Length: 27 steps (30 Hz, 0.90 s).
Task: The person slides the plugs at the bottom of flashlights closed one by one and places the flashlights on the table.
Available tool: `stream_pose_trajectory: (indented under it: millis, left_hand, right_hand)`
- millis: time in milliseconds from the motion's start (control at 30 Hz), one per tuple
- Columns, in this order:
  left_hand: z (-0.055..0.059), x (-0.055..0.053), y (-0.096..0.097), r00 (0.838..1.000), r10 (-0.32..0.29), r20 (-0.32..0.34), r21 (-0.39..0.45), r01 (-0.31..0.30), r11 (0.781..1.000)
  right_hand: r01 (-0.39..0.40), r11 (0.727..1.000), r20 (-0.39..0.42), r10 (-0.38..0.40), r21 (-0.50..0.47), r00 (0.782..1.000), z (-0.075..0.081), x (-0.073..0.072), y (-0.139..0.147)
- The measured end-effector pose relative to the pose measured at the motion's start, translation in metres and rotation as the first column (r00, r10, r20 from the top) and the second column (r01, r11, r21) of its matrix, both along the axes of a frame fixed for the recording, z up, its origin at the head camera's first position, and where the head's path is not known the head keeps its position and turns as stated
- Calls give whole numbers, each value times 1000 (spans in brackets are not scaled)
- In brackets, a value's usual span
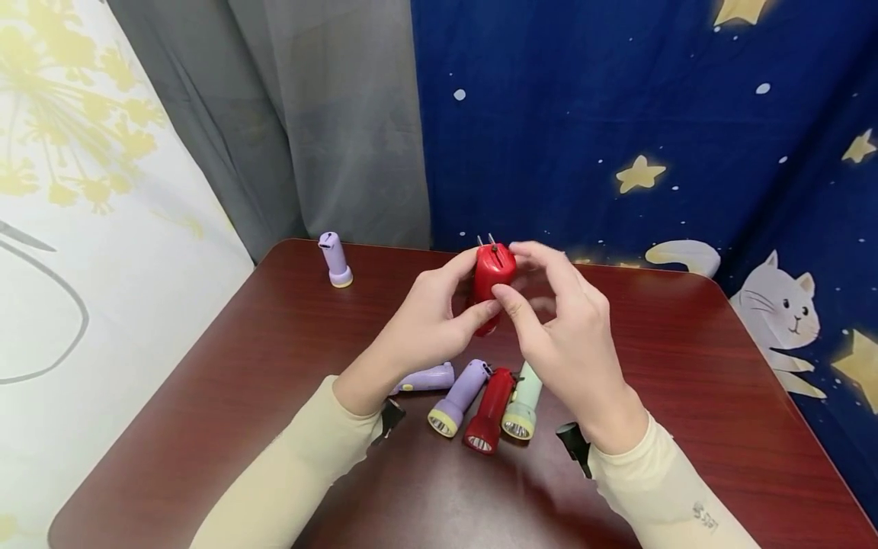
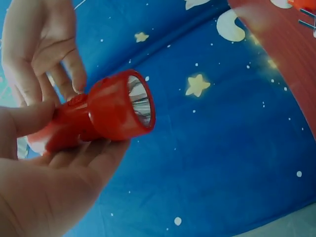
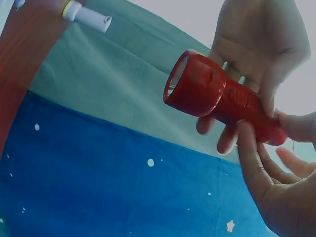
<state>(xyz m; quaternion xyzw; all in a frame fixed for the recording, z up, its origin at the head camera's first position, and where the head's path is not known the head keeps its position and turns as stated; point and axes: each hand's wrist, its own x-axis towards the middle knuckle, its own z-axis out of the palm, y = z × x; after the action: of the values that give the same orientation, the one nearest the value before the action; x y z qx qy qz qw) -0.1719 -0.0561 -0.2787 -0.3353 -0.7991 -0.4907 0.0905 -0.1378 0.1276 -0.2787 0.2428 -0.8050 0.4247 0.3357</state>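
Above the table, both hands hold a red flashlight (image 1: 495,268) with its tail end up and two metal plug prongs (image 1: 485,240) sticking out of it. My left hand (image 1: 439,313) grips the body, fingers beneath and thumb along the side, as the left wrist view shows. The right hand (image 1: 565,316) pinches near the tail with thumb and fingertips. In the right wrist view the wide lens head (image 3: 195,84) of the flashlight points away from both palms. Below the hands lie another red flashlight (image 1: 489,415), a pale green one (image 1: 523,408) and a purple one (image 1: 465,395).
One more purple flashlight (image 1: 428,378) lies partly hidden behind the left wrist. Standing on its lens at the back left is a purple flashlight (image 1: 336,263). The brown table (image 1: 274,343) ends against grey and blue curtains (image 1: 549,114).
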Motion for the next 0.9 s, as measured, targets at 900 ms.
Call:
stream_pose_trajectory:
  millis: [900]
  left_hand:
    - [-5, 1, 2, 953, 147, -264, -19, -158, 987]
  right_hand:
    - [-33, 999, 1, 33, -4, 999, -9, -1, 4]
